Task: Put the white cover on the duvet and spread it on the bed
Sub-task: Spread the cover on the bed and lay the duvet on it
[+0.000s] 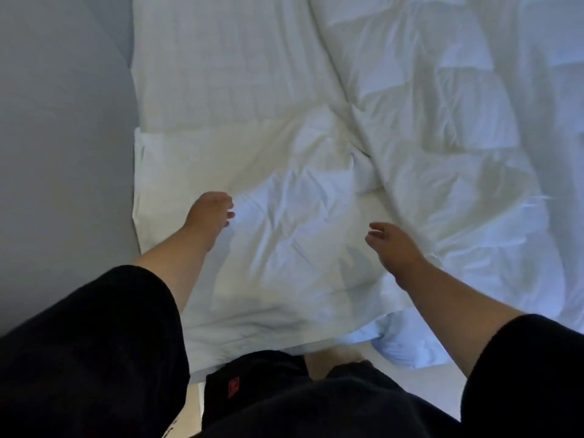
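The duvet (442,147) lies rumpled across the bed (202,77), its near corner spilling over the bed's edge by the person's legs. Both hands hover just above it holding nothing: left hand (210,211) with fingers loosely curled, right hand (392,245) with fingers apart and relaxed. Looks puffy, soft and floppy, probably light but bulky, so it'll sag anywhere it isn't held. Best bet is pinching two corners or the near hem, not the middle. Can't tell whether the white cover is already on.

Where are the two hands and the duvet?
left hand (212,207): head view, on its back.
right hand (393,245): head view, on its back.
duvet (458,131): head view, on a puffy quilted part.
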A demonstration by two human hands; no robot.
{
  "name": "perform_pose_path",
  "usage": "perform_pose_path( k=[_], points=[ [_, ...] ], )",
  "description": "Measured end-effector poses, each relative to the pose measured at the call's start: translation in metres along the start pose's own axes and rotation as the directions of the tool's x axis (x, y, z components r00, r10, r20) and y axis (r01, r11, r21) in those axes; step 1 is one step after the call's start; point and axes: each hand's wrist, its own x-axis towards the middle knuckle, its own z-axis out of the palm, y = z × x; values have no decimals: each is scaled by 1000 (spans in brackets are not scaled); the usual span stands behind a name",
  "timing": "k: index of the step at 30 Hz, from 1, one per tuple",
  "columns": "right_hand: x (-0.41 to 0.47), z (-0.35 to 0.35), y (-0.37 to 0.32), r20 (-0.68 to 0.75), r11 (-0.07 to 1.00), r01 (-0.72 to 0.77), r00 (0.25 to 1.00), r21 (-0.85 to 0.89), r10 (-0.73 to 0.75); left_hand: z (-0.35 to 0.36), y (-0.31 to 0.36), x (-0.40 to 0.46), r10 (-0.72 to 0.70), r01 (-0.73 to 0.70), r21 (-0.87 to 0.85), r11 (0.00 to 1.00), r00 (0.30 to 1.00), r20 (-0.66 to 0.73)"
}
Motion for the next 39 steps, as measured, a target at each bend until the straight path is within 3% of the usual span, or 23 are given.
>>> perform_pose_path(
  k=[5,10,14,17,22,27,31,36,39],
  points=[
    [-8,-79,68,-109,975,-157,978,154,175,98,-23,-48,-58,35,164,986,988,140],
    [26,-168,122,-152,924,-218,949,314,276,220,-27,-93,-95,49,193,980,967,237],
    [77,-226,162,-12,819,-267,948,509,317,323,-36,-108,-152,111,163,980,953,262],
    [102,-254,178,141,745,-321,945,585,296,395,-36,-109,-217,221,17,975,936,277],
    [126,-271,170,336,674,-398,914,623,229,449,-15,-100,-311,329,-208,921,943,115],
    [135,-279,149,552,452,-557,819,697,159,454,25,-119,-95,99,-85,991,994,47],
    [155,-296,101,495,262,-521,854,812,162,462,94,-138,71,-71,17,997,997,8],
    [201,-355,2,339,303,-357,934,884,113,493,233,-121,269,-265,128,956,963,-16],
    [237,-408,-54,225,348,-220,974,911,27,520,320,-99,378,-384,154,911,923,66]
  ],
)
